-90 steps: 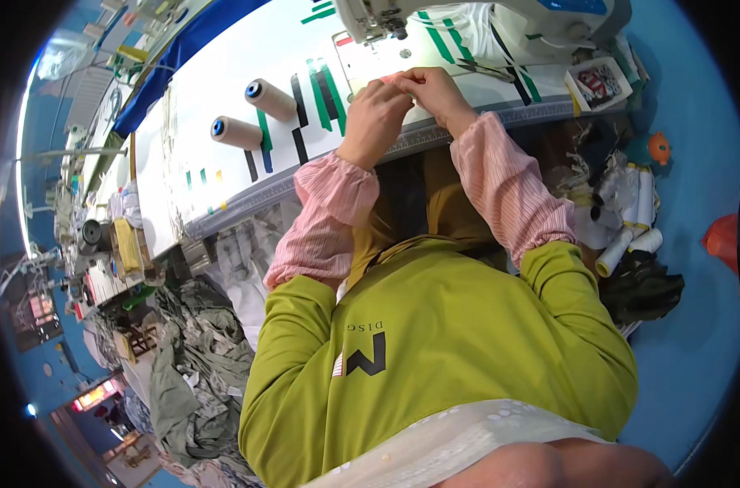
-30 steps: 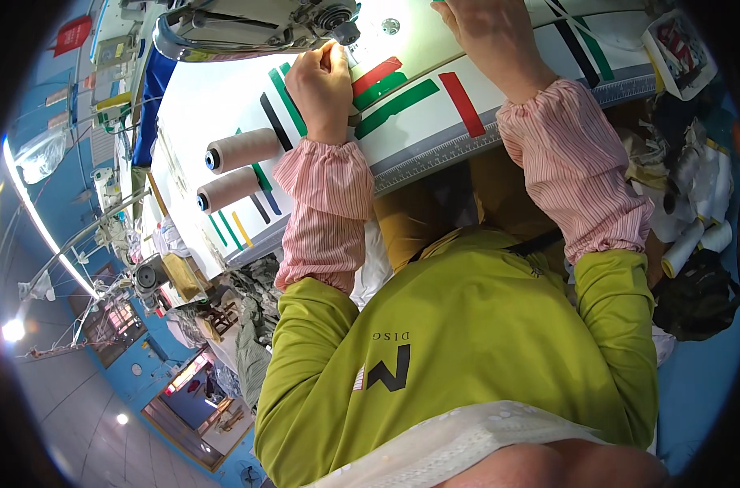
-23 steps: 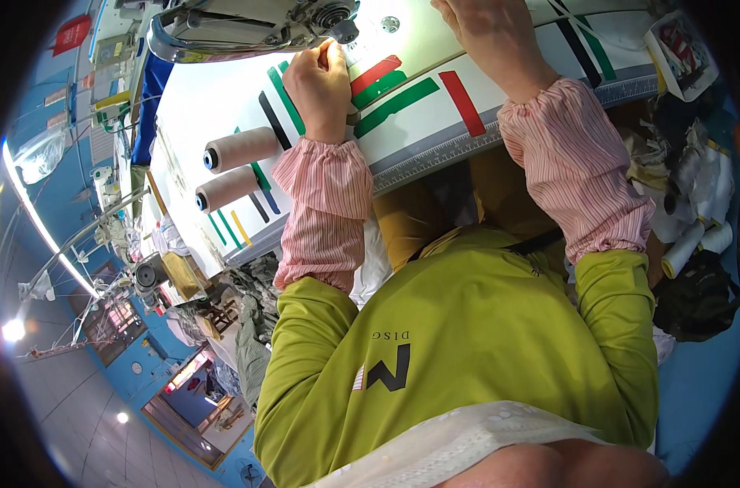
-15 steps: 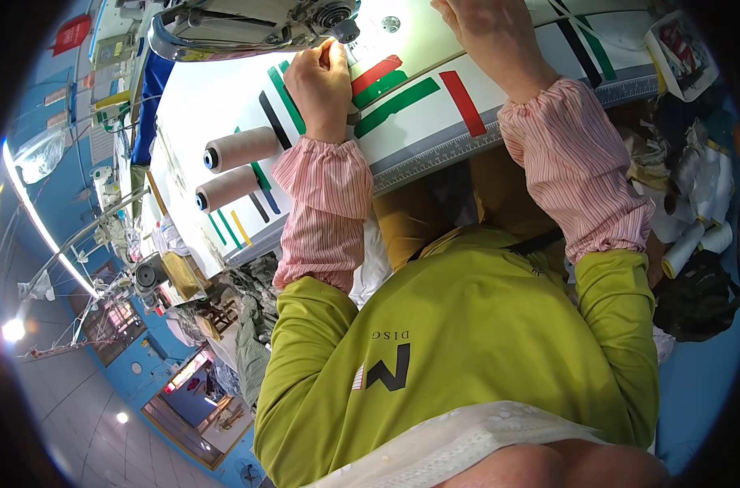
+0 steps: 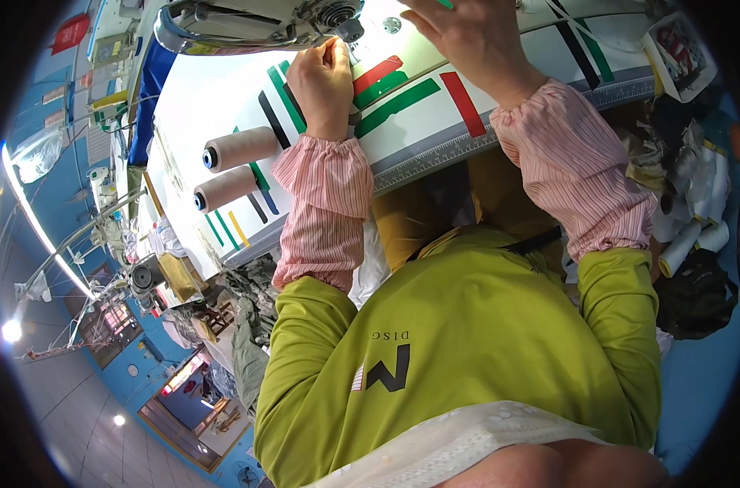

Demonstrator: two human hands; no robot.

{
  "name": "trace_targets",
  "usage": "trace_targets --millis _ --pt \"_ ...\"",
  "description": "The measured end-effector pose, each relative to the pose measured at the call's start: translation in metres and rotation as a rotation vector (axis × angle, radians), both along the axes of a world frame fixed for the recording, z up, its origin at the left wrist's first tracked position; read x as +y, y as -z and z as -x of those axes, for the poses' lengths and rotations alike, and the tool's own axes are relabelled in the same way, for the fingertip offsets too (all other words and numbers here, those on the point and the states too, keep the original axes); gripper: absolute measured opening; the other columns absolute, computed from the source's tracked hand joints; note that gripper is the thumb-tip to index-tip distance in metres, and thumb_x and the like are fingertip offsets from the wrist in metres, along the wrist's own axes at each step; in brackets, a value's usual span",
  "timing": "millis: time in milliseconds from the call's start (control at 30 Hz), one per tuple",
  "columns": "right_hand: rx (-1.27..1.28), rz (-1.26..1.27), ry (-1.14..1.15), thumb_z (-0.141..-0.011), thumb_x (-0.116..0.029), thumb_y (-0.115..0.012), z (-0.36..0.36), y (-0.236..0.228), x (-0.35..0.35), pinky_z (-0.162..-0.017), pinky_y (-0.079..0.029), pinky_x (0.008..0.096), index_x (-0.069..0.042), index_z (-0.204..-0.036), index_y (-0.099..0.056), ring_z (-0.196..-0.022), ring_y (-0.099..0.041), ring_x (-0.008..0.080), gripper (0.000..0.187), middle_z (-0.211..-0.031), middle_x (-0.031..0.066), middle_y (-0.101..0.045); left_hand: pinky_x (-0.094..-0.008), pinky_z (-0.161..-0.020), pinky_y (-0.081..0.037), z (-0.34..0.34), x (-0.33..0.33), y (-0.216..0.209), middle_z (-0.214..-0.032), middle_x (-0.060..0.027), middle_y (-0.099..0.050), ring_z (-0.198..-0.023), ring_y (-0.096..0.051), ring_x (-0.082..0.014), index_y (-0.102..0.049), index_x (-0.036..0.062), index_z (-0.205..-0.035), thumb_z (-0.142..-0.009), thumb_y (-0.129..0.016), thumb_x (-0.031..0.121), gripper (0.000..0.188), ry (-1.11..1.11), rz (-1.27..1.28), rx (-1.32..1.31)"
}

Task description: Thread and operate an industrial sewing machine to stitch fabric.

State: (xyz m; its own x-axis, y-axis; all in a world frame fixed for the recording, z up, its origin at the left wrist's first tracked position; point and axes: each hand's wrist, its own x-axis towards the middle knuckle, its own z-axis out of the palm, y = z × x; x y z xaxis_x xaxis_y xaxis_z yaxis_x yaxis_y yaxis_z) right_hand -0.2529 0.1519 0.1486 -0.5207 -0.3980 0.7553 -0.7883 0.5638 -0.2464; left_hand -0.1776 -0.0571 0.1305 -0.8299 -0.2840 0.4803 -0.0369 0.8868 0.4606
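Note:
My left hand [image 5: 321, 89] is closed in a pinch beside the head of a sewing machine [image 5: 252, 28], near its needle area. Whatever its fingertips hold is too small or hidden to make out. To its right, my right hand [image 5: 480, 45] is over the lit machine bed with thumb and fingers apart; I see nothing in it, and part of it is cut off by the upper edge. Red tape [image 5: 378, 75] and green tape [image 5: 398, 107] are stuck on the white table just right of my left hand.
Two beige thread cones [image 5: 241, 150] lie left of my left forearm. A metal ruler [image 5: 423, 164] runs along the table's front edge. At the far right stands a small white box [image 5: 679, 57] of small items, with thread spools and cloth below it.
My right hand has shifted slightly left and down, and its fingers have spread apart. My left hand stays pinched in nearly the same place.

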Motion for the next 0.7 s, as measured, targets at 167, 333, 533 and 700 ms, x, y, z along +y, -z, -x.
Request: trace_targets --millis 167,333,533,700 --pt "0.062 0.057 -0.05 -0.079 -0.014 -0.076 -0.008 -0.004 -0.01 -0.104 -0.034 0.0492 -0.012 -0.094 -0.07 -0.109 -0.055 0.0206 0.017 -0.104 0.0019 -0.063 -0.0387 -0.059 -0.047 -0.003 -0.003 0.002 -0.068 -0.0144 -0.063 -0.061 -0.061 -0.0292 -0.071 -0.0017 -0.081 -0.083 -0.074 0.011 0.013 -0.006 0.027 -0.019" --pt "0.236 0.171 -0.025 -0.079 -0.011 -0.074 0.005 0.019 -0.014 -0.105 -0.034 0.0492 -0.011 -0.094 -0.069 -0.109 -0.056 0.0229 0.016 -0.105 0.0042 -0.063 -0.0389 -0.059 -0.047 -0.002 -0.001 0.001 -0.067 -0.0146 -0.062 -0.06 -0.061 -0.0293 -0.07 -0.0024 -0.081 -0.084 -0.073 0.01 0.014 0.004 0.044 -0.017" --pt "0.246 0.17 -0.033 -0.079 -0.011 -0.075 0.012 0.027 -0.014 -0.105 -0.035 0.049 -0.011 -0.094 -0.068 -0.11 -0.056 0.0239 0.017 -0.105 0.0051 -0.063 -0.0383 -0.06 -0.047 -0.002 0.002 -0.002 -0.068 -0.0138 -0.063 -0.06 -0.061 -0.0279 -0.07 -0.0022 -0.081 -0.084 -0.073 0.01 0.013 0.008 0.028 -0.015" --pt "0.033 0.083 -0.101 -0.079 -0.011 -0.074 -0.004 0.004 -0.01 -0.105 -0.036 0.0478 -0.01 -0.095 -0.067 -0.11 -0.056 0.0242 0.017 -0.105 0.0053 -0.063 -0.038 -0.06 -0.047 -0.005 -0.001 -0.002 -0.067 -0.0132 -0.063 -0.06 -0.061 -0.0273 -0.072 -0.002 -0.084 -0.084 -0.073 0.01 0.012 -0.011 0.026 -0.03"
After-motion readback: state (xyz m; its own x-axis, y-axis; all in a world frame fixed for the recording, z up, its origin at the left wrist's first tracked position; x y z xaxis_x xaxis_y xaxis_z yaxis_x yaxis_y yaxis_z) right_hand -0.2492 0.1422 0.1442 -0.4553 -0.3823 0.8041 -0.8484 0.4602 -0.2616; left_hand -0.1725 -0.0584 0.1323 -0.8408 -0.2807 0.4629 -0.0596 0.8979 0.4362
